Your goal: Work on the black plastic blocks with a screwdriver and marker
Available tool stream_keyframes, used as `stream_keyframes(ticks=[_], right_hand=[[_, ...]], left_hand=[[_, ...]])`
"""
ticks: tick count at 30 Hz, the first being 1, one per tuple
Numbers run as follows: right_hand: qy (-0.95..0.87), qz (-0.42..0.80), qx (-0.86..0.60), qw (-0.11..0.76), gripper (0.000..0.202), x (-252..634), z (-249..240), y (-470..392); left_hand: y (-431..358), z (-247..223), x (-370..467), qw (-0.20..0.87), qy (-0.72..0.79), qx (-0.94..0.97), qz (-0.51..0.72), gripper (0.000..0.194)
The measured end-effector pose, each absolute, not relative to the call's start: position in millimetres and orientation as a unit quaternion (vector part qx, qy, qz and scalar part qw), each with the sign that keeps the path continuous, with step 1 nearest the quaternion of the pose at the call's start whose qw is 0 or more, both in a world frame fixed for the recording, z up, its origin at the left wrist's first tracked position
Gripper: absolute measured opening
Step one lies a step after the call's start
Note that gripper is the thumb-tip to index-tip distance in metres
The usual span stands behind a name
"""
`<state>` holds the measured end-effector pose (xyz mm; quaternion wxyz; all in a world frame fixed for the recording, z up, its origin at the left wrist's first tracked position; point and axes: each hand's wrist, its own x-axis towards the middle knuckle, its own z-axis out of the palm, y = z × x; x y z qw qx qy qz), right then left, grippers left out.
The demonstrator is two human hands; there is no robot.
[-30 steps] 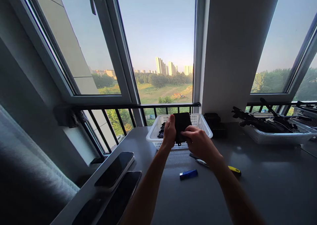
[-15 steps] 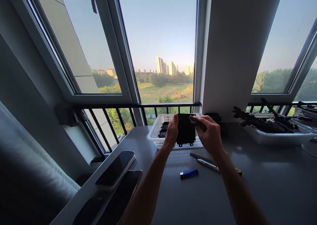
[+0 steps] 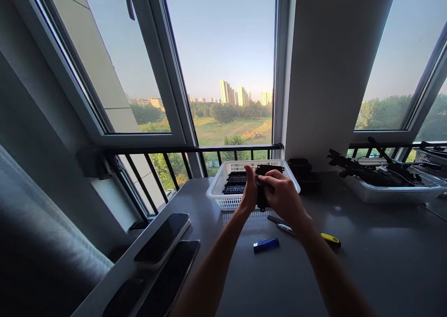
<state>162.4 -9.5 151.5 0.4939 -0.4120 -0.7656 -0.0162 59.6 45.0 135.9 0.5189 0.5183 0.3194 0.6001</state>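
In front of the white basket [image 3: 223,202], my left hand [image 3: 248,192] is closed on a flat black plastic part [image 3: 262,202] and holds it upright by its left side. My right hand [image 3: 284,192] lies across the part's face, fingers pinched near its left edge beside my left thumb. Something small and dark seems to be between those fingertips, too small to name. More ribbed black parts [image 3: 235,183] lie inside the basket.
Below my hands lie a blue block-like object [image 3: 266,245], a white pen [image 3: 284,227] and a yellow-handled tool [image 3: 330,239]. Two phones [image 3: 163,237] rest at left. Stacked black parts [image 3: 300,166] and a loaded white tray [image 3: 380,193] stand at right.
My right hand has moved left and down across the black part, from its upper right corner to its left edge. The part has turned and shifted slightly right.
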Motion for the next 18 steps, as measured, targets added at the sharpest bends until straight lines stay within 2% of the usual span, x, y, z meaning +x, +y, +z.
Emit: stream_keyframes(ticks=[3, 8, 10, 12, 15, 18], right_hand=[[-0.813, 0.025, -0.378, 0.442, 0.036, 159.7, 153.3, -16.1], [-0.878, 0.063, -0.33, 0.342, 0.037, 161.2, 159.7, -31.3], [-0.885, 0.086, -0.313, 0.333, 0.036, 167.2, 165.2, -36.5], [-0.859, 0.089, -0.315, 0.394, 0.034, 175.0, 170.4, -37.9], [-0.758, 0.03, -0.368, 0.537, 0.03, 185.6, 173.0, -30.2], [-0.692, -0.029, -0.425, 0.583, 0.029, 191.3, 167.9, -15.5]], left_hand=[[46.3, 146.0, 49.5, 0.588, 0.28, 0.48, 0.587, 0.087], [52.8, 153.3, 31.4, 0.585, 0.297, 0.461, 0.598, 0.086], [54.6, 153.6, 28.9, 0.575, 0.299, 0.459, 0.608, 0.084], [54.1, 153.6, 29.8, 0.566, 0.292, 0.462, 0.617, 0.083], [49.2, 152.6, 36.1, 0.59, 0.271, 0.475, 0.593, 0.08], [43.1, 148.5, 45.1, 0.635, 0.238, 0.486, 0.551, 0.074]])
